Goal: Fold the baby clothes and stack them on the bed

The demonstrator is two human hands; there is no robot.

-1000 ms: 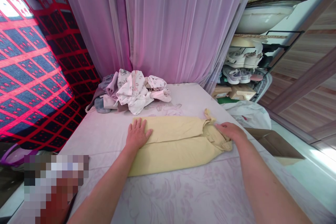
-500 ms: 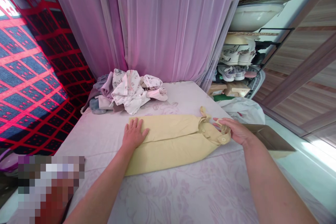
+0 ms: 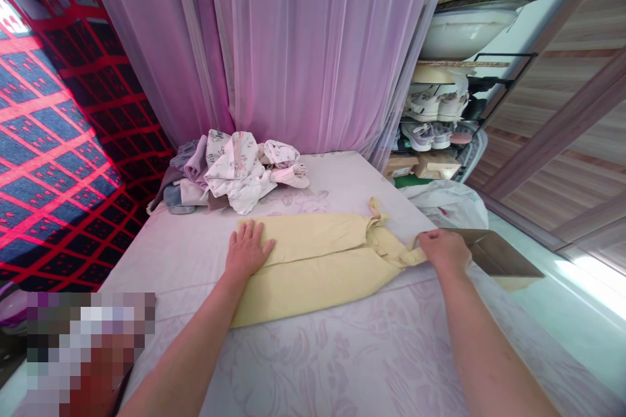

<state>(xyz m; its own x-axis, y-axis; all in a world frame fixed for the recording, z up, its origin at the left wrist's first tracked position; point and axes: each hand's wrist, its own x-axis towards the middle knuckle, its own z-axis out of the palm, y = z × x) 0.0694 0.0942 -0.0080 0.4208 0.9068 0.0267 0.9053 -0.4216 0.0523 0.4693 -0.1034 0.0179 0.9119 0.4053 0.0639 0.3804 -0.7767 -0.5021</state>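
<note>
A pale yellow garment with straps and a button lies flattened lengthwise across the bed sheet. My left hand rests flat on its left end, fingers spread. At the other end, my right hand pinches the near strap and holds it stretched out to the right. The second strap sticks up loosely at the far corner. My right fingertips are partly hidden behind the hand.
Crumpled clothes are heaped at the back left, before a purple curtain. Beyond the bed's right edge are an open cardboard box, a white plastic bag and a shoe rack. A red-and-dark patterned cloth hangs at left.
My right hand has turned palm down and drawn the near strap out, so it now lies straighter toward the right. My left hand stays pressed on the garment.
</note>
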